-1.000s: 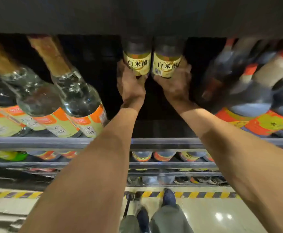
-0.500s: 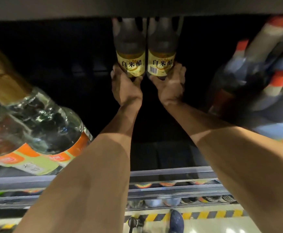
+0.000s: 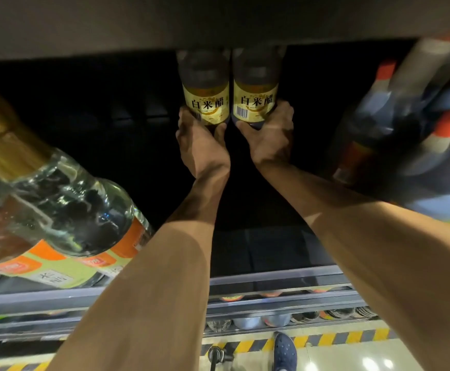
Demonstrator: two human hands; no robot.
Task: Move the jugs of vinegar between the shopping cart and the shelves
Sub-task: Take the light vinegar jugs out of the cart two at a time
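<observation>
At twelve o'clock, left hand and right hand each clasp a white rice vinegar jug deep on the shelf; neither released yet; cart unseen.

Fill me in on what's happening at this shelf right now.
A person is reaching deep into a dark shelf bay with both arms. The left hand grips the base of one yellow-labelled vinegar jug, and the right hand grips the base of a second yellow-labelled vinegar jug. The two jugs stand side by side, upright, their tops hidden by the shelf board above. Clear glass bottles with orange-and-green labels crowd the left; blurred bottles with red caps sit on the right.
</observation>
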